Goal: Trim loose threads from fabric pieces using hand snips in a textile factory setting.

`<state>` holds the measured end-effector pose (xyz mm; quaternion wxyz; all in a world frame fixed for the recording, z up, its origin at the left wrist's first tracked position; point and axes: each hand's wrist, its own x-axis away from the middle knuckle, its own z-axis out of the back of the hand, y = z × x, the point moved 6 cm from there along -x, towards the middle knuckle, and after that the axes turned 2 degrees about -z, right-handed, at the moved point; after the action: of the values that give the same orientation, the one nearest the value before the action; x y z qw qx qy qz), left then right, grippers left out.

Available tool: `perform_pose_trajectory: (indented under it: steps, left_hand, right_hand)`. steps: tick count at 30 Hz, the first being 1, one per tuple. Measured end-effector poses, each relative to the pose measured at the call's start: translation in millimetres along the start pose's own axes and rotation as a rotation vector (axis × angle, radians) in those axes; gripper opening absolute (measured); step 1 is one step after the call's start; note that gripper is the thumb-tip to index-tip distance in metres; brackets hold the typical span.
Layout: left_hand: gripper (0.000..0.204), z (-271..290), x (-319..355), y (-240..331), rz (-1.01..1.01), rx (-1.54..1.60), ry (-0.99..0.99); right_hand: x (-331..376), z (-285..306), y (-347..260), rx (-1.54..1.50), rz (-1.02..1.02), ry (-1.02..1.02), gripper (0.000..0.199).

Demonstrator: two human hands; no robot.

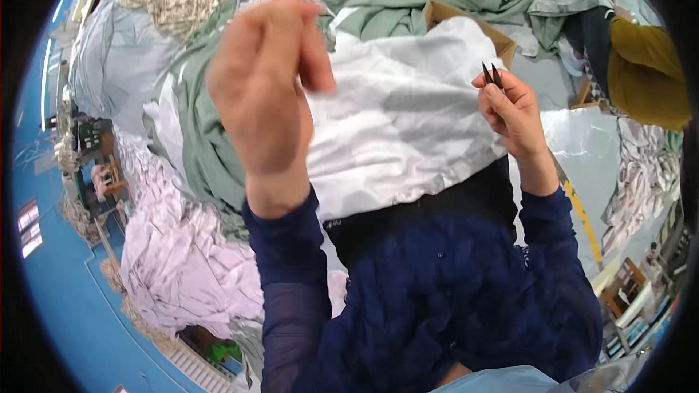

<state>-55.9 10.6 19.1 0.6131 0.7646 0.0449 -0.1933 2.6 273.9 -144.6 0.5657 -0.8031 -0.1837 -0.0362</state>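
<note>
Ideally, keep the black snips [497, 78] gripped by the right hand [515, 113] tips-clear of the white cloth [408, 109]; whether the curled, blurred left hand [266, 80] holds anything, I can't tell.

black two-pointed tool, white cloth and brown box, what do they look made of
Black two-pointed tool: probably dark-finished metal, judging by its thin, pointed shape. White cloth: soft, matte fabric, given its loose folds; fibre unclear. Brown box: seemingly cardboard, matte, from its flat, plain tan sides.
</note>
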Motion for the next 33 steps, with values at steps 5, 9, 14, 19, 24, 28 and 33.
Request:
perform_pose_trajectory:
  steps: [5,9,14,19,24,28,33]
  left_hand:
    - [0.025,-8.0,-158.5,-29.1,-0.104,-0.195,0.115]
    - [0.018,-31.0,-236.8,-42.8,-0.075,-0.197,0.032]
    - [0.019,-91.5,-278.3,-127.4,0.118,-0.265,-0.224]
    - [0.019,-167.0,-229.7,-216.0,0.355,-0.298,-0.532]
    - [0.027,-203.0,-171.9,-270.5,0.672,-0.3,-0.743]
    - [0.055,-215.8,-160.8,-273.0,0.382,-0.715,-1.02]
    - [0.058,-214.4,-159.6,-248.0,0.044,-0.83,-1.0]
  right_hand:
    - [-19.0,40.2,20.7,-0.032,0.049,0.237,0.019]
    - [-30.8,40.7,30.8,-0.292,0.043,0.319,0.017]
    - [-32.5,55.4,36.6,-0.439,0.03,0.418,0.016]
    - [-25.7,80.6,51.7,-0.511,-0.04,0.495,0.015]
    - [-22.8,89.2,48.6,-0.497,-0.059,0.547,0.016]
    - [-13.2,96.4,52.0,-0.511,-0.036,0.579,0.016]
    - [0.1,92.6,53.5,-0.512,-0.03,0.593,0.019]
